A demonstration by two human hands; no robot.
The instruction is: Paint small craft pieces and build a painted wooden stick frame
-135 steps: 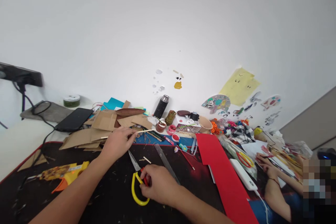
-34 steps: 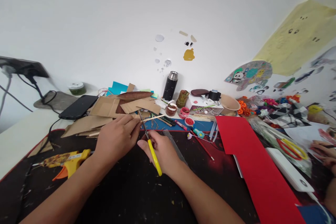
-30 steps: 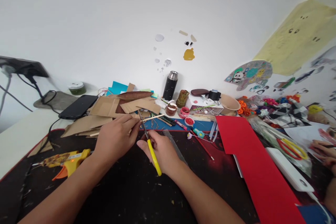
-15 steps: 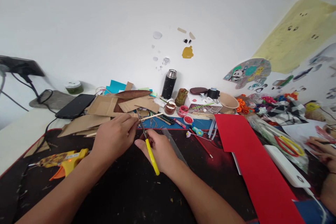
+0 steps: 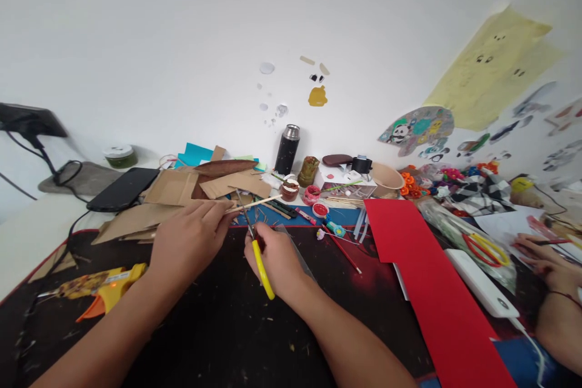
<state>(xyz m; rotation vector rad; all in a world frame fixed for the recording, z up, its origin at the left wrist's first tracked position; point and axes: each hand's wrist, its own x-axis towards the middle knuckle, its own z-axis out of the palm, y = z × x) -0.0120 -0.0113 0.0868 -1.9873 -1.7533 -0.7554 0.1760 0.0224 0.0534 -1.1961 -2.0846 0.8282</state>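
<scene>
A thin wooden stick (image 5: 261,201) is pinched between the thumb and fingertips of the left hand (image 5: 193,236), with its free end pointed towards the paint jar (image 5: 290,189). The scissors (image 5: 260,270) are gripped by the right hand (image 5: 277,257), the fingers being curled about the yellow handle. The stick is crossed by the blades just beside the left fingertips, above the dark surface (image 5: 227,333); whether the wood has been bitten into cannot be told.

For a clean cut, the stick is best met squarely and set deep towards the pivot, where more force is given than at the tips. The grip should be held firm but a little back from the blades, since the fingertips are judged to be rather near them. Steady pressure is to be preferred to a sudden snap, as thin wood may be splintered or the loose end flung off. If an exact length is wanted, it could be marked first against the clear ruler (image 5: 295,248), which is partly hidden by the right hand.

No brand can be read. A pale label is borne by the yellow glue gun (image 5: 109,288), but its print is too small, and no lettering can be made out on the black flask (image 5: 287,151) or the white power strip (image 5: 482,284).
</scene>
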